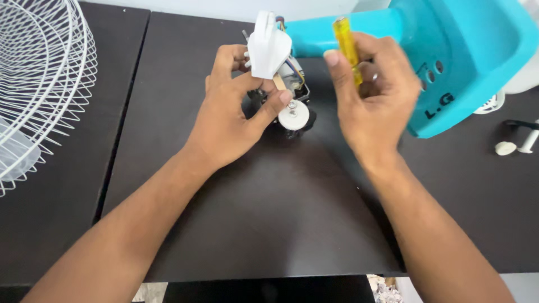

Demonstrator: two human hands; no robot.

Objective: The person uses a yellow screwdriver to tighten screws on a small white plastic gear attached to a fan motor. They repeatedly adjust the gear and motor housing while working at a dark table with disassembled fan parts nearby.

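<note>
My left hand [233, 109] grips a small fan motor assembly [292, 90] with a white plastic cover [268, 47] on top and a white round disc [294, 116] at its front. The thumb presses beside the disc. My right hand [370, 98] is closed around a yellow see-through screwdriver handle [347, 45], held upright just right of the motor. The motor joins a turquoise fan body [449, 50] lying across the dark table [269, 213] at the upper right.
A white wire fan guard [42, 84] lies at the far left on a second dark table. Small white knobs [505, 148] and a white peg [529, 141] rest at the right edge. The table's front edge runs near the bottom.
</note>
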